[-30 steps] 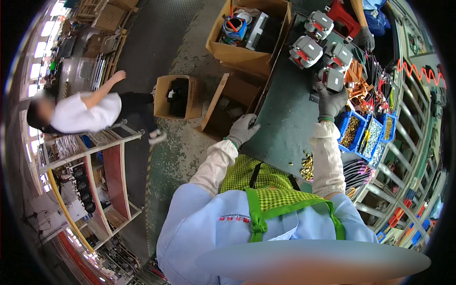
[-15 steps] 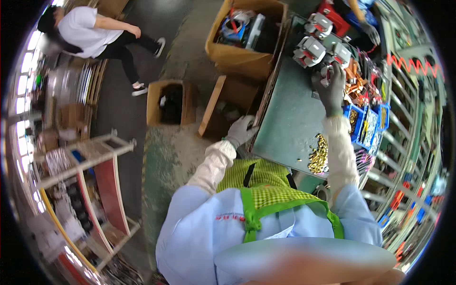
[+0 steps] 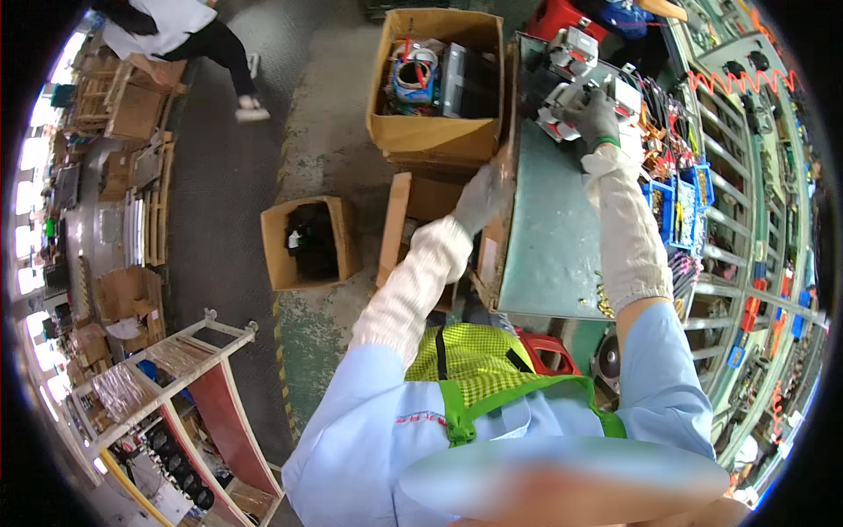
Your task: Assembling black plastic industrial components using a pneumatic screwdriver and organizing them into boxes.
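My right hand (image 3: 598, 112), in a grey glove, rests on a grey and white electrical unit (image 3: 562, 114) at the far end of the green workbench (image 3: 544, 237); the fingers curl over it. A second similar unit (image 3: 572, 51) stands just beyond. My left hand (image 3: 483, 195), also gloved and blurred, is at the bench's left edge, beside a flap of the brown carton (image 3: 413, 220) on the floor. Whether it grips the edge is unclear.
A large open carton (image 3: 436, 132) with wire coils and parts stands left of the bench. A smaller carton (image 3: 307, 241) with black parts sits on the floor. Blue bins (image 3: 680, 206) and cables line the bench's right side. Another person (image 3: 176, 35) walks at upper left. Shelving (image 3: 176, 386) stands lower left.
My view has swung and the bench now sits higher right. My right hand has reached farther up onto the grey unit. The other person has moved up toward the top left.
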{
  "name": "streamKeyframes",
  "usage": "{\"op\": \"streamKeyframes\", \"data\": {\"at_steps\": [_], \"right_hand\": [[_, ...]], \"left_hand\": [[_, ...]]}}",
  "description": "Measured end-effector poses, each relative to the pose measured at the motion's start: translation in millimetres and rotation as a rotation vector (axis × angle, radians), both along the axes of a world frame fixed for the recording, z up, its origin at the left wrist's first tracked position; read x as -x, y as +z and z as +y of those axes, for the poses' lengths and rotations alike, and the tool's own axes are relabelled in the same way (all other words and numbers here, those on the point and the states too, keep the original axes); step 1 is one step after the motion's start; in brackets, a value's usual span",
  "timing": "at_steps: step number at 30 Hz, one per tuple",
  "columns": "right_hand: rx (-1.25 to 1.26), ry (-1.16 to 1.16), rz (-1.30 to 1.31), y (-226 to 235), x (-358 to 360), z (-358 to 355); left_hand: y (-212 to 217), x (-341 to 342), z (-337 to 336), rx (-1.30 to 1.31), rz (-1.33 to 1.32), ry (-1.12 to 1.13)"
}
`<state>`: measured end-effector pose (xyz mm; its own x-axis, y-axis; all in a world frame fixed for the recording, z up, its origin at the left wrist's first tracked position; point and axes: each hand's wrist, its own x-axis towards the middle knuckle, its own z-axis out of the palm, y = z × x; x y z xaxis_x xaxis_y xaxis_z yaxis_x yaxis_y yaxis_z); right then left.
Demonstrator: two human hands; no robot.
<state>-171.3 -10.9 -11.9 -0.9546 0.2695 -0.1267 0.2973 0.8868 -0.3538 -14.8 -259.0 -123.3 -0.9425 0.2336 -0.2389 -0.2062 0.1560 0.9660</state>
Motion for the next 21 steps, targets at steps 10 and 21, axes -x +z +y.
{"op": "streamKeyframes", "data": {"at_steps": [10, 21], "right_hand": [[0.026, -0.235, 0.085, -14.1, 10.2, -12.7], [0.128, -0.14, 0.182, -46.2, 33.8, 7.9]], "left_hand": [[-22.6, 172.1, 157.8, -0.754, -0.116, 0.152], [-1.3, 226.1, 149.7, -0.207, 0.038, 0.11]]}}
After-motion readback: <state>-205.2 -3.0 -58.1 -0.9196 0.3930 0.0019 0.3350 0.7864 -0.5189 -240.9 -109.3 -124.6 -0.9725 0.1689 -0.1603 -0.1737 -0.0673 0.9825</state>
